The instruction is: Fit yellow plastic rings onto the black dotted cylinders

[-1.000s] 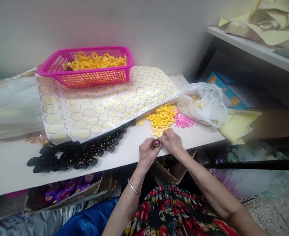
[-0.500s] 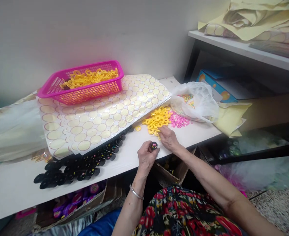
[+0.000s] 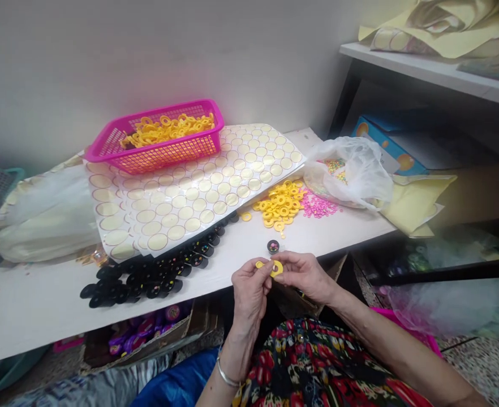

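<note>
Between both hands, close to the table's front edge, is a yellow plastic ring piece with a small tab. My left hand pinches its tab end, and my right hand grips the ring from the other side. Just beyond my fingers a small round black cup with coloured bits inside stands on the table. Farther back lies a pile of similar yellow ring pieces, touching a spread of tiny pink beads.
Several black cups lie in rows at the left. Behind them, a pink basket of yellow pieces rests on sticker sheets. A clear plastic bag with coloured beads sits at the right. Below the table is a cardboard box of purple items.
The black cup has left my left hand and now stands on the table. My right hand has come back from the yellow pile, and both hands now hold a yellow ring piece.
</note>
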